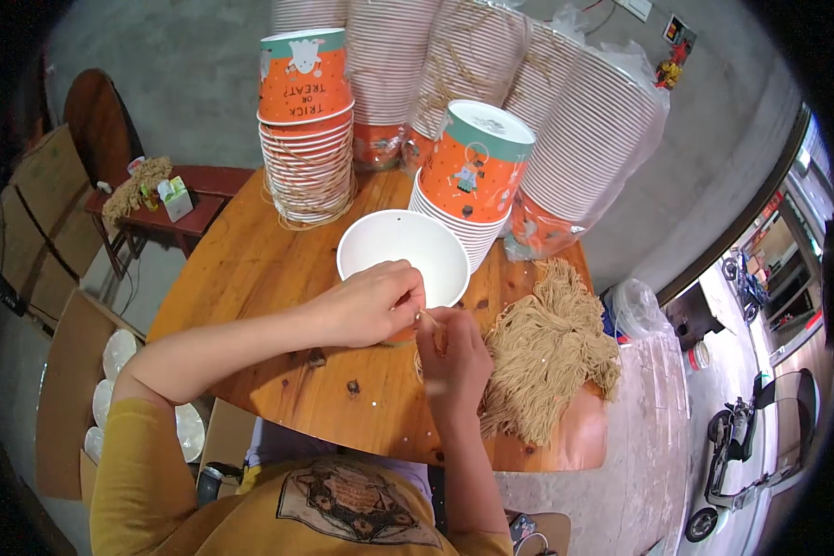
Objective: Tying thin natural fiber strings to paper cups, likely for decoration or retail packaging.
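A white-lined paper bucket (366, 243) sits on the wooden table in front of me, its open mouth facing up and a small hole showing near the far rim. My left hand (372, 303) is closed at the near rim, fingers bent over the edge, partly hiding it. Just right of it, my right hand (454, 347) pinches a thin tan string (426, 318) against the rim. The fingertips of both hands nearly touch, and their exact grip on the string is partly hidden. Beside my right hand lies a large bundle of tan strings (556, 347).
Upside-down orange and teal buckets (477, 167) are stacked behind the bowl-like opening. Another stack (306, 139), with strings draped around it, stands left. Tall plastic-wrapped stacks (584, 120) line the back. A cardboard box (65, 389) holds white pieces on the left; a red bench (213, 181) stands beyond.
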Action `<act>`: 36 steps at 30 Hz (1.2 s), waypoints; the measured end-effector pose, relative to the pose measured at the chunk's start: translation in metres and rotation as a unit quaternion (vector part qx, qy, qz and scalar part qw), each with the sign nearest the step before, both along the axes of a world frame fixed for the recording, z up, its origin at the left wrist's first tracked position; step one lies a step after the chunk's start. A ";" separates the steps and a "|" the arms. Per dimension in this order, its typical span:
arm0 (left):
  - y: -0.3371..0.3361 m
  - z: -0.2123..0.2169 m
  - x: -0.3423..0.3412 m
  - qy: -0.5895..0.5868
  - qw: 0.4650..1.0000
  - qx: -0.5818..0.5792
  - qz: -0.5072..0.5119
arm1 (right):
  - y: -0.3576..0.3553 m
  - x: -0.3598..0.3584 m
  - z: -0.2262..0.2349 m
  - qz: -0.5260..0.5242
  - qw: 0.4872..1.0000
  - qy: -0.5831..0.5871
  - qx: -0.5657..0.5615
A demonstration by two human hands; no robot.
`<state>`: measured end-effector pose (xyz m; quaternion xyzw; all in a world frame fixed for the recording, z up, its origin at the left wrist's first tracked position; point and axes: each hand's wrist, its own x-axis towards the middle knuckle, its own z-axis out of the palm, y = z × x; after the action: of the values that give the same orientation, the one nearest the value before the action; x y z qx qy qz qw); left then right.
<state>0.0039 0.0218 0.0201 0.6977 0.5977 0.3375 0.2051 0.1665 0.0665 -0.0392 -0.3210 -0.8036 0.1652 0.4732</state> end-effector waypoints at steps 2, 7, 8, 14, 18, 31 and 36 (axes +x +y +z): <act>0.001 -0.002 0.000 0.005 1.000 0.007 0.001 | -0.001 0.002 -0.001 -0.002 1.000 -0.023 -0.001; 0.006 -0.016 -0.003 0.043 0.995 0.085 0.003 | -0.005 0.004 -0.014 0.053 0.989 0.038 -0.134; 0.005 -0.016 -0.003 0.043 0.996 0.084 0.001 | -0.006 0.006 -0.009 0.051 0.989 0.039 -0.135; -0.016 -0.002 -0.005 0.052 0.998 0.036 -0.012 | -0.006 0.034 0.008 0.082 0.969 -0.035 -0.232; -0.019 -0.020 -0.017 0.132 0.982 0.128 -0.054 | 0.003 0.047 0.031 0.115 0.985 -0.053 -0.117; -0.033 -0.032 -0.044 0.065 0.978 0.196 -0.006 | 0.038 -0.029 0.041 0.150 0.982 -0.082 -0.086; -0.023 -0.022 -0.017 0.006 0.983 0.131 0.126 | 0.033 -0.034 0.042 0.137 0.986 -0.065 -0.071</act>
<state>-0.0129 -0.0017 -0.0021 0.6401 0.6324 0.4315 0.0638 0.1322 0.0999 0.0029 -0.2510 -0.8554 0.2632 0.3687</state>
